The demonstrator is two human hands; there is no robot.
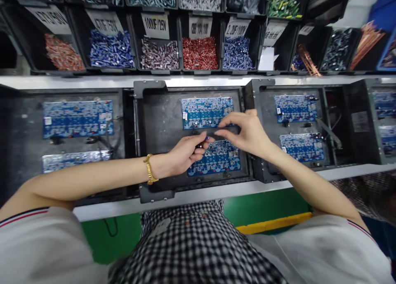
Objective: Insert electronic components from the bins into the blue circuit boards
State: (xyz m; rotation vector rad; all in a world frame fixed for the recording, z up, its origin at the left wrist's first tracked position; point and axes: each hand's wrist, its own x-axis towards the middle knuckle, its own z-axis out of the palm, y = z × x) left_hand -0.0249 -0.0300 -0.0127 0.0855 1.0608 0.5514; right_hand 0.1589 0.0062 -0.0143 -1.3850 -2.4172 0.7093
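Note:
My left hand (187, 153) is curled over the lower circuit board, with small blue and dark electronic components (206, 139) showing between its thumb and fingers. Close by on the right, my right hand (243, 131) makes a pinch, thumb and index tips nearly together; anything between them is too small to make out. Below both hands lies the lower blue circuit board (221, 160), partly covered by my left fingers. The upper blue circuit board (202, 111) sits just beyond, its right corner beside my right index finger. Both boards rest in a black tray fixture (161, 123).
Black bins of capacitors, such as the red ones (200, 53) and blue ones (111, 49), line the back behind a white rail (198, 81). Neighbouring fixtures hold more boards, at left (77, 119) and right (296, 108). Copper-coloured strips (368, 45) stick out of a bin.

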